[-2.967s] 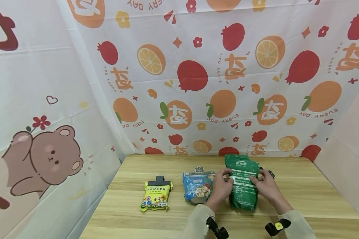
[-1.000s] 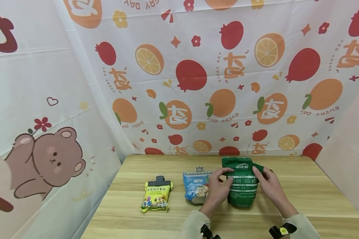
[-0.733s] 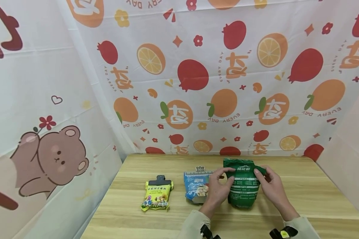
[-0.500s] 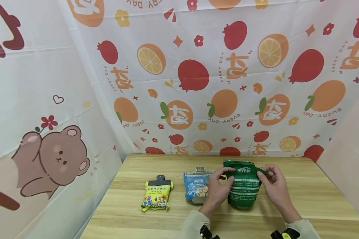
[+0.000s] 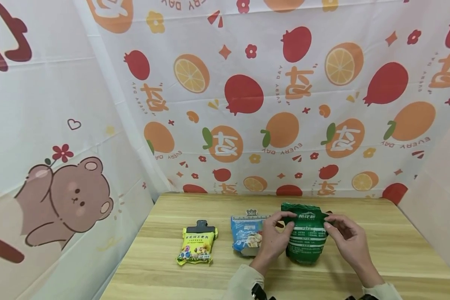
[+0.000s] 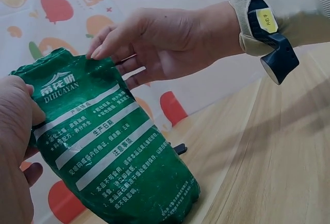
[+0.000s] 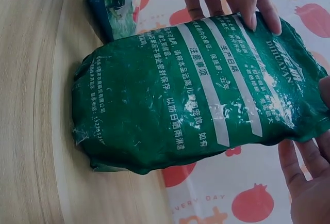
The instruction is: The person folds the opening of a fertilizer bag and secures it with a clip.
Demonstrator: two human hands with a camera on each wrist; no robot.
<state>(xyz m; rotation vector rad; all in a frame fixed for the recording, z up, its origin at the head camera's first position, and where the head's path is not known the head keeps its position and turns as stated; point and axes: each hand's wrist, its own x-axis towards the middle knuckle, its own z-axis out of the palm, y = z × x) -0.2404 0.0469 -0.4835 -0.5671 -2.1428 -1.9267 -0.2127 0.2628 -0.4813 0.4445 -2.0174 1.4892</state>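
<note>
A green plastic bag (image 5: 305, 243) with white printed lines is held by its upper part over the right half of the table. My left hand (image 5: 273, 237) pinches its left edge near the top between thumb and fingers. At the upper right corner, my right hand (image 5: 350, 241) pinches the edge with thumb and fingertips. The left wrist view shows the green bag (image 6: 111, 146) tilted, its lower end close to the tabletop. Print on it (image 7: 154, 95) faces the right wrist camera. Part of a small black thing (image 6: 180, 148) sticks out behind the bag.
Left of my left hand lies a blue bag (image 5: 243, 237) with a ruler-marked clip (image 5: 251, 214) across its top. Farther left is a yellow bag (image 5: 196, 248) with a black clip (image 5: 200, 227). A fruit-print curtain (image 5: 243, 137) hangs behind the wooden table (image 5: 153, 258).
The green bag's top has come lower and its body looks shorter and rounder. My right hand has shifted right with the upper right corner. The yellow and blue bags have stayed put.
</note>
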